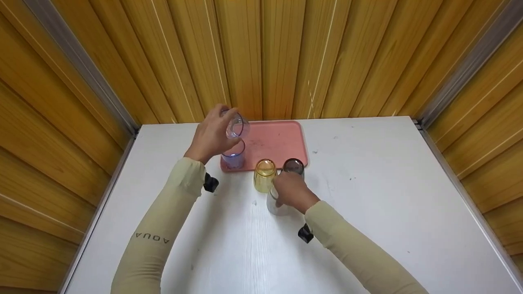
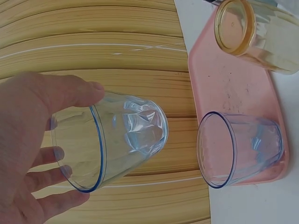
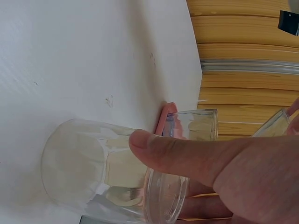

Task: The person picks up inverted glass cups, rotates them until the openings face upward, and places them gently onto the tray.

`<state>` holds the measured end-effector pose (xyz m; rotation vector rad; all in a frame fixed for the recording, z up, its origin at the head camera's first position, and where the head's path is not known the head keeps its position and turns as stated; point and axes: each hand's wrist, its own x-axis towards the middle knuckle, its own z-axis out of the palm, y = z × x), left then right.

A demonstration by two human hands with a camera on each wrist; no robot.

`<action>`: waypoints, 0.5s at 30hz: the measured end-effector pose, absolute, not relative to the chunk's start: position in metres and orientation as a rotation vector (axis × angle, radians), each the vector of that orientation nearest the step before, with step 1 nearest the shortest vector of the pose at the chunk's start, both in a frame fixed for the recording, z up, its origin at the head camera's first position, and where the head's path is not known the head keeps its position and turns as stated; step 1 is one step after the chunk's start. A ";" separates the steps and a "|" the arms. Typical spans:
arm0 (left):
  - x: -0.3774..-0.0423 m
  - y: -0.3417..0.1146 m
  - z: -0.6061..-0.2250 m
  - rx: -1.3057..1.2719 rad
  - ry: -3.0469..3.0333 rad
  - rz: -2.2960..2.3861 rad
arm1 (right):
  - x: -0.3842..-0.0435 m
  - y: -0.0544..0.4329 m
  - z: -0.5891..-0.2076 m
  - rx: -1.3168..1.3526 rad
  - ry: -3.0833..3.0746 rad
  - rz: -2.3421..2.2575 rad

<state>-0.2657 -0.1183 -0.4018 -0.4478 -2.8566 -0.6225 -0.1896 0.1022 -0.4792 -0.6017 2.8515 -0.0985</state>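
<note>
- Wood-patterned panels [image 1: 282, 57] rise on three sides of a white table [image 1: 388, 183], with grey metal posts [image 1: 81, 61] at the two back corners.
- The left hand [image 1: 213, 136] holds a raised blue-rimmed tumbler [image 2: 145, 128] near its mouth, the thumb on one side and the other fingers curled around the opposite side; the clear tumbler tilts, its base lower than its rim.
- The right hand [image 1: 292, 190] grips a colourless tumbler [image 3: 74, 163] near its base, thumb against one side and fingers behind; this tumbler is mouth down, and whether its rim touches the tabletop cannot be told.
- Just below the left hand, a standing blue-rimmed tumbler [image 2: 257, 147] sits upright on the front left corner of a pink tray [image 1: 278, 141], apart from the raised one.
- Beside the right hand, an amber tumbler [image 1: 265, 179] stands upside down at the tray's front edge.
- A smoky dark tumbler [image 1: 294, 165], also base up, is to the right of the amber one, partly hidden by the right hand.
- Both forearms wear pale beige sleeves [image 1: 163, 220], the left one printed "AQUA", and a small black piece [image 1: 211, 183] shows at each wrist.
</note>
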 end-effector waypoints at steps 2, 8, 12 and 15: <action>-0.267 -0.119 -0.402 -0.448 -2.850 -0.624 | -0.190 0.102 -0.480 -0.614 2.860 -0.080; -0.273 -0.120 -0.404 -0.431 -2.853 -0.647 | -0.189 0.101 -0.480 -0.622 2.871 -0.062; -0.277 -0.120 -0.406 -0.418 -2.860 -0.659 | -0.189 0.101 -0.480 -0.613 2.867 -0.057; -0.281 -0.119 -0.408 -0.419 -2.860 -0.656 | -0.190 0.101 -0.481 -0.592 2.857 -0.061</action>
